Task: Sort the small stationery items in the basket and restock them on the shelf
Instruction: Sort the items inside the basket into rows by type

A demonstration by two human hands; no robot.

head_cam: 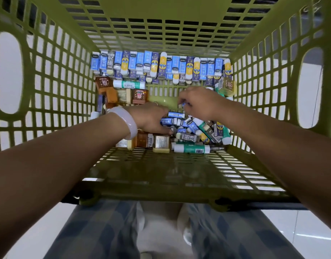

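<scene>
Sorting erasers in green basket [54, 94]: right hand [200, 103] pinches a blue eraser [184, 104], left hand [151, 118] fingers grip another; next, prob. add to back row [161, 66].

Pale glossy floor, seen from above

A smooth, light-coloured floor [310, 232] fills the lower corners of the view and shines with soft white streaks of reflected light on the right. More of the same pale surface shows further up at both sides. At the far upper right a darker grey band [310, 58] crosses it; what it is cannot be told. No walls, windows or furniture can be made out.
</scene>
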